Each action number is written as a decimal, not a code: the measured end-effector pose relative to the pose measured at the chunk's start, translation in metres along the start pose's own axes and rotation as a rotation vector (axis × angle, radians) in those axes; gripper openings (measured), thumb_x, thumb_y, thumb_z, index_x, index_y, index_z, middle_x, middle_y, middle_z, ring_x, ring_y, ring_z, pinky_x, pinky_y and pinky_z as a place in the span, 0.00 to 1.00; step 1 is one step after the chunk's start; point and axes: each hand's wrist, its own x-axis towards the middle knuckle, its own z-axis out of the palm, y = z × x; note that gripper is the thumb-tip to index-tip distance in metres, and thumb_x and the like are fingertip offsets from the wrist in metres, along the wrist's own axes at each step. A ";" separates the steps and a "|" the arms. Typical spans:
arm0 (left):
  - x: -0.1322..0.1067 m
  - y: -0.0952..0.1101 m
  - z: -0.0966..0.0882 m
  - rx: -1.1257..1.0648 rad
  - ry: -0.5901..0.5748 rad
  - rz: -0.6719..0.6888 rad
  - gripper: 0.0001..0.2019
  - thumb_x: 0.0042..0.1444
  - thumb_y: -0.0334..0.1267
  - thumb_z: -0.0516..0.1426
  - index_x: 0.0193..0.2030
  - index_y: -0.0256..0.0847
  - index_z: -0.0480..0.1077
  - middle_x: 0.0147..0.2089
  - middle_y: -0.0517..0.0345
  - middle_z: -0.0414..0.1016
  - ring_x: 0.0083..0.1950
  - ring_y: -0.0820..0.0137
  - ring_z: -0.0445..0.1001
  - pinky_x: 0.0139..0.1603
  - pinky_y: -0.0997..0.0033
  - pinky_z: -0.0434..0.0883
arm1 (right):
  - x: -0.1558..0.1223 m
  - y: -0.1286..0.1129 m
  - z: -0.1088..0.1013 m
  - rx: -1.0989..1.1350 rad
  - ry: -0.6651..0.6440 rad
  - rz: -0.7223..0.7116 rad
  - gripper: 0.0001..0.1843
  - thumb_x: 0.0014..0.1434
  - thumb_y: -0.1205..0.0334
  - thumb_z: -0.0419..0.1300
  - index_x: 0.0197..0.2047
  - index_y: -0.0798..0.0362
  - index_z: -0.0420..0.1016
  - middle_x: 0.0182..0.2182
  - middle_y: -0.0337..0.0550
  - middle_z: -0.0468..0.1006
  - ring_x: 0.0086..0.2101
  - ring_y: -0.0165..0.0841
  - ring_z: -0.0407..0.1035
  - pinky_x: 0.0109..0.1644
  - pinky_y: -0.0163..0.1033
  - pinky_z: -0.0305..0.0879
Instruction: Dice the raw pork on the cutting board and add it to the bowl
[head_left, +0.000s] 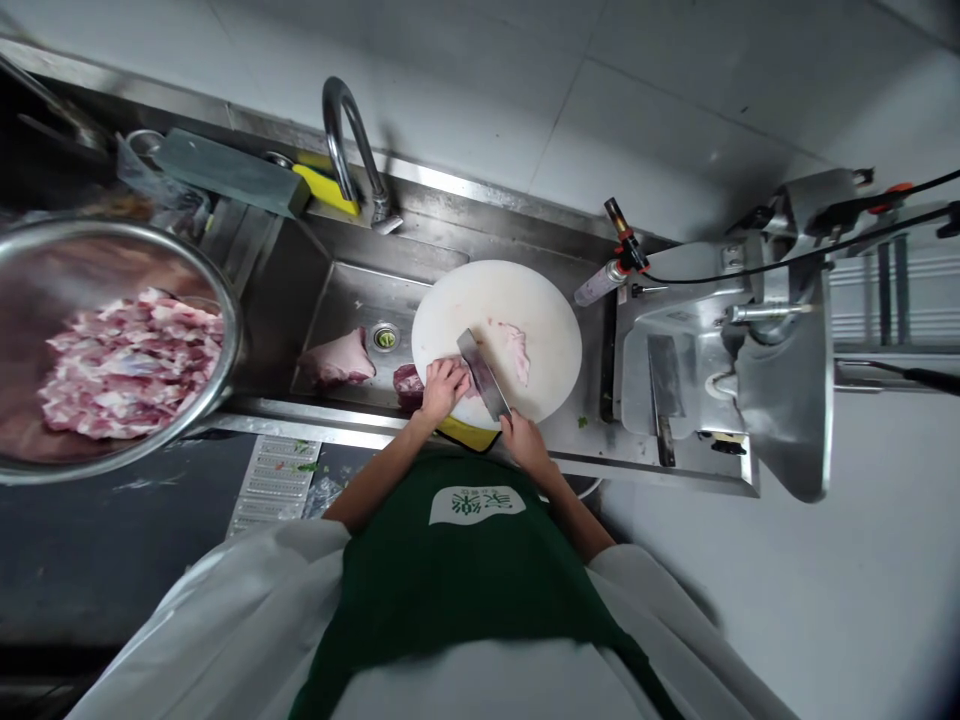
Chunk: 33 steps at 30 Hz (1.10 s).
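Right hand [523, 437] gripping cleaver [482, 374] handle; left hand [442, 386] pressing meat piece [409, 385], probably pork, just left of blade on cutting board [547, 300].

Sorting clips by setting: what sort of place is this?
Probably a commercial kitchen's meat-prep station: a stainless sink, a cleaver on a round cutting board, and a big steel bowl of cut meat.

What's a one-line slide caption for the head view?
Left hand steadies meat on a round white cutting board over the sink while right hand holds a cleaver.
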 end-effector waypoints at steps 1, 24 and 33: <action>0.000 0.001 0.000 -0.006 0.002 -0.022 0.09 0.67 0.39 0.57 0.46 0.42 0.78 0.49 0.44 0.74 0.54 0.54 0.67 0.55 0.52 0.66 | -0.007 0.008 0.001 0.011 -0.006 -0.007 0.16 0.75 0.60 0.47 0.51 0.56 0.75 0.42 0.51 0.83 0.42 0.40 0.76 0.45 0.37 0.63; -0.019 -0.006 -0.031 -0.183 0.256 -0.062 0.04 0.65 0.38 0.57 0.41 0.43 0.73 0.45 0.49 0.74 0.50 0.59 0.70 0.56 0.55 0.68 | 0.046 -0.063 0.000 0.039 0.060 -0.077 0.22 0.74 0.63 0.47 0.66 0.62 0.67 0.53 0.62 0.79 0.52 0.42 0.75 0.55 0.39 0.67; -0.012 -0.003 -0.006 -0.073 0.016 -0.040 0.09 0.67 0.38 0.56 0.46 0.41 0.77 0.51 0.43 0.74 0.53 0.54 0.68 0.54 0.52 0.66 | 0.018 -0.023 0.000 -0.005 -0.025 -0.066 0.18 0.75 0.58 0.47 0.56 0.56 0.74 0.44 0.52 0.83 0.45 0.41 0.77 0.48 0.38 0.67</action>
